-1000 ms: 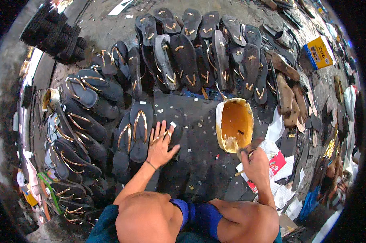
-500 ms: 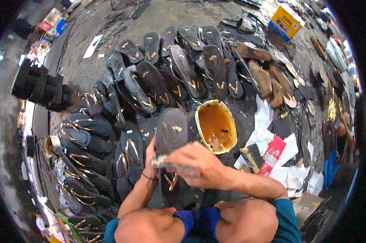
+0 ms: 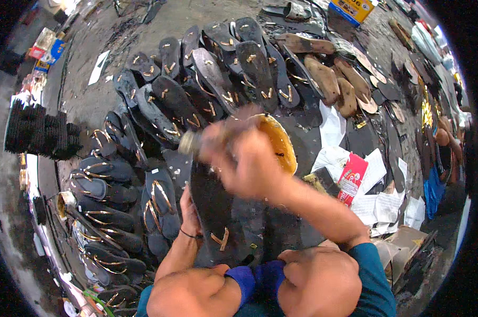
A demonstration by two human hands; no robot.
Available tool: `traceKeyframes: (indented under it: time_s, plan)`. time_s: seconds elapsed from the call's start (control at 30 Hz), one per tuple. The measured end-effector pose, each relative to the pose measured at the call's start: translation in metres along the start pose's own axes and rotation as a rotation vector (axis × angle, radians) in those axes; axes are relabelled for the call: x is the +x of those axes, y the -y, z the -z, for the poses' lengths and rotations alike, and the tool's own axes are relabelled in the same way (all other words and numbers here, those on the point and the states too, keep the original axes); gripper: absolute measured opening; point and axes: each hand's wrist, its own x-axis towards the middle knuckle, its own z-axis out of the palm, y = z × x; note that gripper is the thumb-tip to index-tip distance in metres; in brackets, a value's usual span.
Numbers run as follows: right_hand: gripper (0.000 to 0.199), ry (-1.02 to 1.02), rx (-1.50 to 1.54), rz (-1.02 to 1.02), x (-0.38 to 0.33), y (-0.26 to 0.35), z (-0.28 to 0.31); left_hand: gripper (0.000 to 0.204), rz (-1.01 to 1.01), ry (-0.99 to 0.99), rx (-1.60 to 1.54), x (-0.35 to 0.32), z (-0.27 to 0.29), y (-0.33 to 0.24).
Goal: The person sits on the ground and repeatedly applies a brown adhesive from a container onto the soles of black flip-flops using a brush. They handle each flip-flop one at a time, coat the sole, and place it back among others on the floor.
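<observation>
My left hand grips the left edge of a black sandal sole with a gold strap end near its heel; the sole stands tilted in front of my knees. My right hand is blurred with motion above the sole's toe end, shut on a brush-like tool whose pale tip pokes out to the left. A round bowl with a yellow inside sits just behind my right hand, partly hidden by it.
Rows of black sandals with gold straps fan out to the left and the far side. Brown soles lie at upper right. A red packet and white papers lie to the right. Another person sits at the right edge.
My right hand went from beside the bowl to above the sole, now holding the tool and moving fast. My left hand lifted the sole up from the ground.
</observation>
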Motion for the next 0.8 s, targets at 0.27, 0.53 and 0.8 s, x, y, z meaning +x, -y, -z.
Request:
traceKeyframes:
  time_s: [0.27,0.53,0.8]
  plan:
    - [0.023,-0.106,0.125,0.006,0.013,-0.028,0.010,0.079,0.035,-0.255,0.060,-0.008,-0.022,-0.030]
    - [0.018,0.591,0.539,-0.151,-0.075,0.018,-0.015,0.066,-0.175,-0.068,-0.264,0.016,0.068,-0.026]
    - [0.017,-0.050,-0.495,-0.237,-0.047,-0.097,0.022,0.053,0.347,-0.163,-0.295,-0.102,0.125,0.026]
